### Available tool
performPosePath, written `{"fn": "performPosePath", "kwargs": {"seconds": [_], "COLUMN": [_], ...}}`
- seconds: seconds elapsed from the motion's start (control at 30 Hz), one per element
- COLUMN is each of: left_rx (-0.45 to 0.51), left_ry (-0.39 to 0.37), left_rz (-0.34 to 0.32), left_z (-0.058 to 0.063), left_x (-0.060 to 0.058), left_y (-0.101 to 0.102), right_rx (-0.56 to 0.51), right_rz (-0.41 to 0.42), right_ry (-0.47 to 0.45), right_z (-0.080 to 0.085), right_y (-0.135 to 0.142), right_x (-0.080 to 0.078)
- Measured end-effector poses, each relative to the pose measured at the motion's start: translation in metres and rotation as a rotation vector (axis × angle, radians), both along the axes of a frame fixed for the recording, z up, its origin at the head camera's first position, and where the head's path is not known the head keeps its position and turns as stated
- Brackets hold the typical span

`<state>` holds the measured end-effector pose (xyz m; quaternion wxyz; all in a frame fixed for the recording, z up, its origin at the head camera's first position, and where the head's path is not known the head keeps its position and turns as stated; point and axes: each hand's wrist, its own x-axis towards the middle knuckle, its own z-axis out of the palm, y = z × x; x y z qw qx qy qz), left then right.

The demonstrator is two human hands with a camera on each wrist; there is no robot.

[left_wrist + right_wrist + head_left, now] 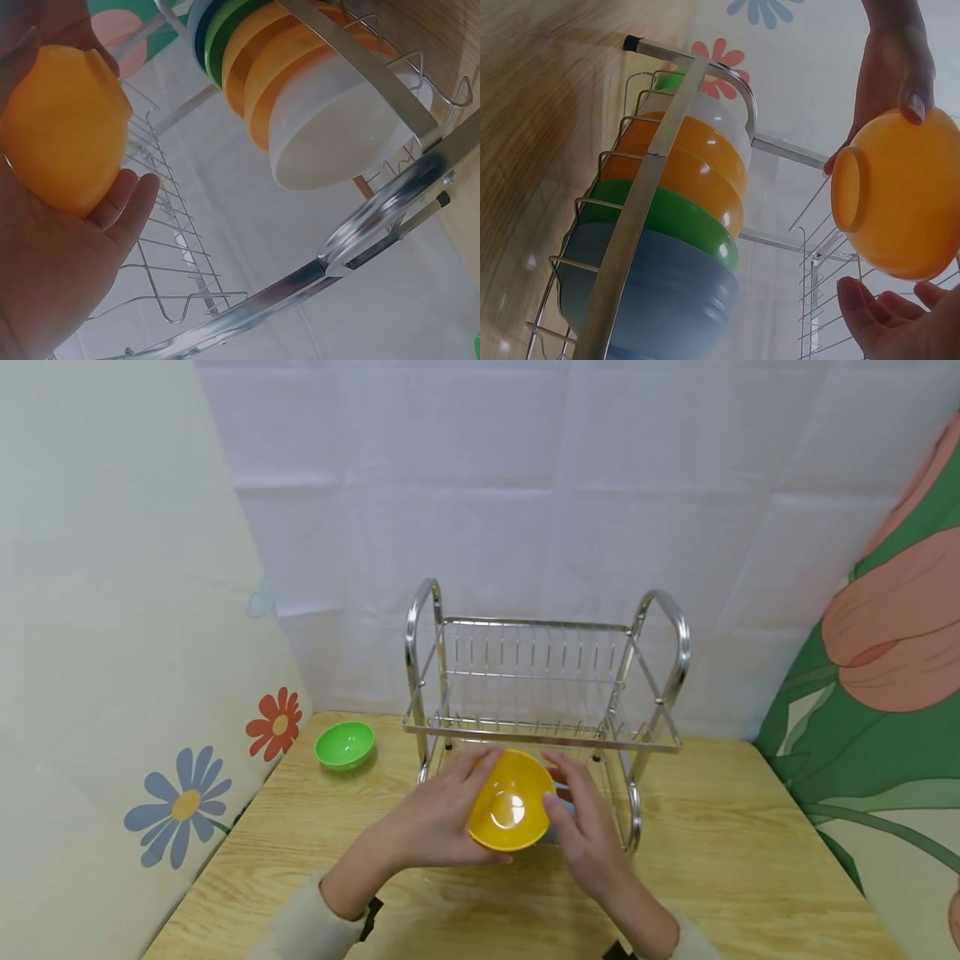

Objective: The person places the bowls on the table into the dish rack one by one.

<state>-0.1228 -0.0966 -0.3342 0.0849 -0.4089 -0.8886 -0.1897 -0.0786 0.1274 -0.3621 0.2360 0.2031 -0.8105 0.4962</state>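
Note:
A yellow-orange bowl (512, 802) is tilted in front of the metal dish rack (542, 742), its inside facing the head camera. My left hand (442, 814) grips it from the left, with the thumb (915, 105) near its rim. On the other side, my right hand (588, 831) has its fingers spread loosely around the bowl's right edge. From the right wrist view, the right fingers (877, 311) lie just under the bowl; whether they touch it I cannot tell.
Several nested bowls stand on their sides in the rack's lower tier, among them a blue bowl (645, 292), a green bowl (686, 221) and a white bowl (337, 135). Wires divide the upper tier. A green bowl (345, 745) sits at the table's back left.

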Motion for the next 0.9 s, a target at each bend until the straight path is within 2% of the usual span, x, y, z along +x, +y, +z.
{"fn": "performPosePath", "kwargs": {"seconds": [0.37,0.7,0.9], "left_rx": [0.018,0.036,0.045], "left_ry": [0.038,0.056,0.084], "left_rz": [-0.017,-0.044,-0.050], "left_z": [-0.004,-0.005,-0.006], "left_x": [0.000,-0.001,-0.001], "left_y": [0.006,0.009,0.011], "right_rx": [-0.023,-0.028,-0.041], "right_rz": [0.040,-0.006,-0.024], "right_ry": [-0.074,-0.022,-0.078], "right_z": [-0.004,-0.006,-0.006], "right_y": [-0.003,-0.008,-0.010], "right_x": [-0.002,-0.002,-0.002]}}
